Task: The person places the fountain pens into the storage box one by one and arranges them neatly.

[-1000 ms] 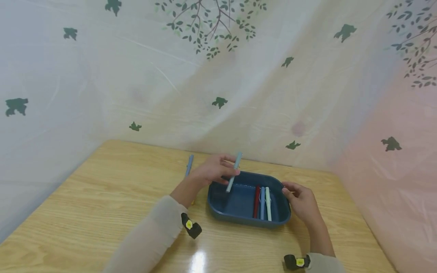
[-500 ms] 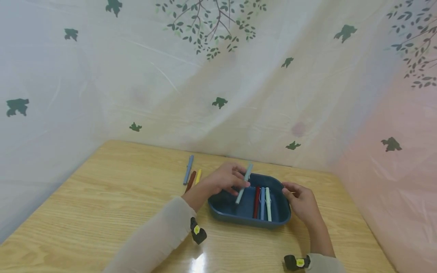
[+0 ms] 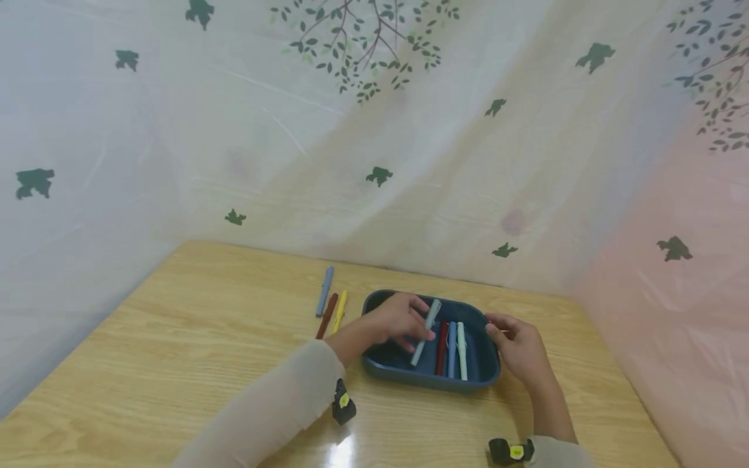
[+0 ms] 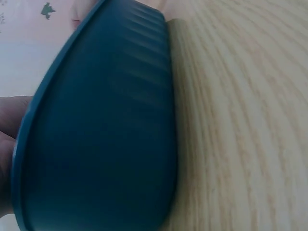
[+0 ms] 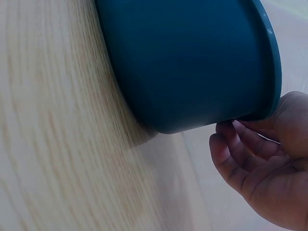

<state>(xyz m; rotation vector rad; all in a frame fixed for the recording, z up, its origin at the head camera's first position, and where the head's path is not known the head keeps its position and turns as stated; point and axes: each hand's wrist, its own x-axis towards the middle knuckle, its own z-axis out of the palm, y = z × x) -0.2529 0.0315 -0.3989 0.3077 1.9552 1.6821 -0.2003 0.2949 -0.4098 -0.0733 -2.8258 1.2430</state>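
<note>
In the head view my left hand [image 3: 398, 320] pinches a grey pen [image 3: 431, 314] between thumb and fingers, slanted low inside a dark blue tray [image 3: 409, 375]. Right of that pen lie a dark red pen [image 3: 441, 351], a blue pen [image 3: 452, 351] and a pale green pen [image 3: 462, 351], side by side. My right hand [image 3: 521, 344] holds the tray's right end by the rim. The right wrist view has the same right hand [image 5: 269, 168] at the tray's rim. The tray's outer wall [image 4: 101, 125] hides most of the left hand [image 4: 8, 154] in the left wrist view.
Left of the tray, on the wooden table [image 3: 193, 338], lie another blue pen [image 3: 324, 291], a brownish-red pen [image 3: 328, 315] and a yellow pen [image 3: 340, 312]. The left forearm crosses near them. A patterned curtain [image 3: 328, 182] hangs right behind the table.
My left hand has moved right and down with the grey pen, lowering it into the tray. The pens on the table have come into fuller view. The right hand stays on the rim.
</note>
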